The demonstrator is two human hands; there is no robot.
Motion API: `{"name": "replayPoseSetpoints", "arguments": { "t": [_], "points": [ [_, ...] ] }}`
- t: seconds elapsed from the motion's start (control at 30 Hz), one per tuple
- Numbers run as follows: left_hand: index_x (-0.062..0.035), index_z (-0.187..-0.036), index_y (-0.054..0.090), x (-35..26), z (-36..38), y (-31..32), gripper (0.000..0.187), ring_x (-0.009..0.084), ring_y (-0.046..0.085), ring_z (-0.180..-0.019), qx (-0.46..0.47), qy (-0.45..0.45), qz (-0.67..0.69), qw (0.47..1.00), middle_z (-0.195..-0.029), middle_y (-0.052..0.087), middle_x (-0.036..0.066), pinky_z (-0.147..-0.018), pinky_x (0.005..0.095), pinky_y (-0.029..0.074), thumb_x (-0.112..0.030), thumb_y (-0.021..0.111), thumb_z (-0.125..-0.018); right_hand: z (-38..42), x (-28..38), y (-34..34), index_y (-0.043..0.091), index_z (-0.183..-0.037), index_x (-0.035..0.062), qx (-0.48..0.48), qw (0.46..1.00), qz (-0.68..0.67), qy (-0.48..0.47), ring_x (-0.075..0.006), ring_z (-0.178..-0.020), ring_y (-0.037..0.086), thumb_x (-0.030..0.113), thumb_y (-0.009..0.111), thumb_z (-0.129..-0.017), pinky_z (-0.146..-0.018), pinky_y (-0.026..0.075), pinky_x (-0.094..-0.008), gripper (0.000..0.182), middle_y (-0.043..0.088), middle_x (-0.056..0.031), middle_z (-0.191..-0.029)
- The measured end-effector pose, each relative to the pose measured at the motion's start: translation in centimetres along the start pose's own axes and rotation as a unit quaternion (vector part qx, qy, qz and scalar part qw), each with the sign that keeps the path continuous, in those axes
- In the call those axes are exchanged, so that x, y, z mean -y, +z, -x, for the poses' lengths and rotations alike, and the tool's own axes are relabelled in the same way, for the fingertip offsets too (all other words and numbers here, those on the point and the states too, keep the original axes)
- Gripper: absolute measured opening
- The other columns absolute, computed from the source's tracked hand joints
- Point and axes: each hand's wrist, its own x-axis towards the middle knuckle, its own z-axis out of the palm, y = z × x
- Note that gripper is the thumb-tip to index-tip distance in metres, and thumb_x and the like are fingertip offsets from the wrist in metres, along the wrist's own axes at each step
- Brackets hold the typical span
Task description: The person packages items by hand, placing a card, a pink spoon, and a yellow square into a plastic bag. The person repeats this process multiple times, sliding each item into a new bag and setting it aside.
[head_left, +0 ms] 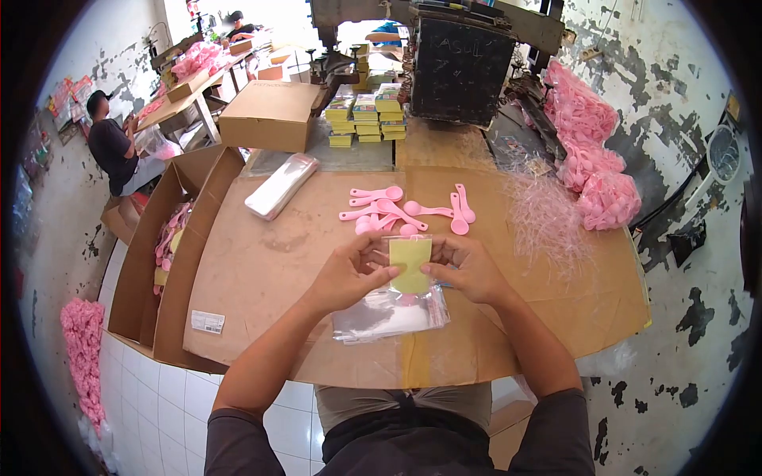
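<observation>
My left hand point(350, 274) and my right hand point(470, 270) pinch a small clear plastic bag from both sides, thumbs facing me. A yellow card point(410, 265) shows in the bag, and a bit of pink is visible just below it. Under my hands, clear plastic bags point(385, 320) lie on the cardboard-covered table point(278, 262). Just beyond my fingers sits a loose pile of pink plastic measuring spoons point(385, 208), several overlapping. My fingertips behind the card are partly hidden.
A bundle of clear bags point(282, 186) lies back left, near a closed carton point(270, 111). Stacked yellow card packs point(365, 115) stand behind. An open box point(175, 254) of packed spoons is at left. Pink bundles point(607, 198) and plastic strands point(548, 210) lie right. A person point(115, 147) sits far left.
</observation>
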Motion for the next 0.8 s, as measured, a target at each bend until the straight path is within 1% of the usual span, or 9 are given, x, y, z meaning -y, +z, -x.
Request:
{"name": "replayPoseSetpoints", "arguments": {
  "t": [0.17,0.23,0.33,0.4,0.47,0.57,0.63,0.7,0.8],
  "points": [
    [0.0019,-0.111,0.068,-0.3,-0.4,-2.3,0.02,0.0106,0.068,-0.08,0.019,-0.087,-0.015,0.996,-0.098,0.071,0.009,-0.072,0.0262,0.058,-0.01,0.073,-0.096,-0.6,1.2,-1.3,0.061,-0.131,-0.0011,-0.047,0.994,0.084,-0.043,-0.0112,-0.096,0.066,0.005,0.067,-0.099,-0.087,0.054,-0.0275,0.033,0.07,-0.0042,-0.108],
    [0.0009,-0.108,0.069,-1.6,-0.7,-3.7,0.015,0.0119,0.069,-0.083,-0.114,-0.028,0.014,0.993,-0.1,0.071,0.009,-0.072,0.0278,0.058,-0.01,0.071,-0.097,-0.4,1.8,-2.8,0.062,-0.131,-0.0004,-0.069,0.985,0.156,-0.038,-0.0119,-0.097,0.066,0.005,0.066,-0.1,-0.089,0.053,-0.0275,0.031,0.069,-0.0038,-0.108],
    [0.0011,-0.126,0.06,-2.8,-1.6,-8.2,0.03,0.0192,0.07,-0.105,-0.394,0.17,0.09,0.899,-0.119,0.068,0.01,-0.085,0.034,0.059,-0.019,0.062,-0.104,0.1,2.3,-5.1,0.066,-0.126,0.0004,-0.105,0.962,0.25,-0.019,-0.0114,-0.093,0.065,0.009,0.068,-0.098,-0.083,0.053,-0.028,0.029,0.07,-0.0047,-0.105],
    [0.0021,-0.138,0.05,-4.6,-1.6,-9.7,0.045,0.0293,0.065,-0.125,-0.42,0.226,0.196,0.857,-0.133,0.065,0.016,-0.098,0.0395,0.056,-0.028,0.059,-0.106,0.2,2.3,-6.1,0.069,-0.121,0.0006,-0.136,0.945,0.297,-0.022,-0.0121,-0.086,0.065,0.013,0.071,-0.096,-0.076,0.053,-0.031,0.028,0.071,-0.0065,-0.1],
    [0.0012,-0.136,0.055,-2.6,-1.9,-10.7,0.042,0.0252,0.068,-0.117,-0.393,0.202,0.247,0.863,-0.128,0.067,0.014,-0.093,0.0358,0.057,-0.027,0.06,-0.106,0.3,2.4,-6.4,0.069,-0.121,0.0012,-0.135,0.921,0.366,0.003,-0.0153,-0.093,0.066,0.012,0.073,-0.093,-0.081,0.053,-0.0314,0.03,0.07,-0.0083,-0.105],
    [-0.0004,-0.133,0.059,-0.3,-1.9,-8.1,0.04,0.0185,0.07,-0.105,-0.308,0.074,0.059,0.947,-0.123,0.069,0.011,-0.084,0.0305,0.056,-0.026,0.064,-0.103,0.5,1.1,-7.4,0.071,-0.118,0.0024,-0.104,0.87,0.481,-0.042,-0.0231,-0.099,0.066,0.015,0.076,-0.088,-0.087,0.052,-0.0356,0.033,0.068,-0.0106,-0.106],
    [-0.0036,-0.127,0.065,1.1,-1.8,-5.8,0.039,0.0119,0.067,-0.091,-0.162,0.045,-0.101,0.981,-0.118,0.07,0.005,-0.075,0.0263,0.052,-0.027,0.073,-0.096,1.0,0.5,-7.8,0.072,-0.115,0.0033,-0.072,0.848,0.519,-0.074,-0.0282,-0.103,0.065,0.019,0.078,-0.084,-0.088,0.052,-0.0388,0.035,0.067,-0.012,-0.107],
    [-0.0059,-0.12,0.069,1.2,-0.7,-3.4,0.04,0.0143,0.067,-0.085,-0.012,0.009,-0.285,0.958,-0.105,0.07,0.004,-0.073,0.0291,0.051,-0.028,0.08,-0.088,1.9,0.4,-8.3,0.073,-0.112,0.0043,-0.037,0.85,0.519,-0.077,-0.0322,-0.106,0.064,0.023,0.079,-0.082,-0.086,0.052,-0.041,0.036,0.065,-0.0137,-0.108],
    [-0.0088,-0.111,0.073,1.7,0.4,-0.3,0.034,0.0168,0.065,-0.084,0.062,0.166,-0.442,0.879,-0.097,0.068,0.005,-0.073,0.0319,0.051,-0.021,0.084,-0.081,2.5,-0.2,-9.1,0.072,-0.108,0.0032,-0.011,0.852,0.519,-0.063,-0.03,-0.101,0.064,0.023,0.08,-0.081,-0.086,0.052,-0.0404,0.034,0.065,-0.0125,-0.107]
  ]
}}
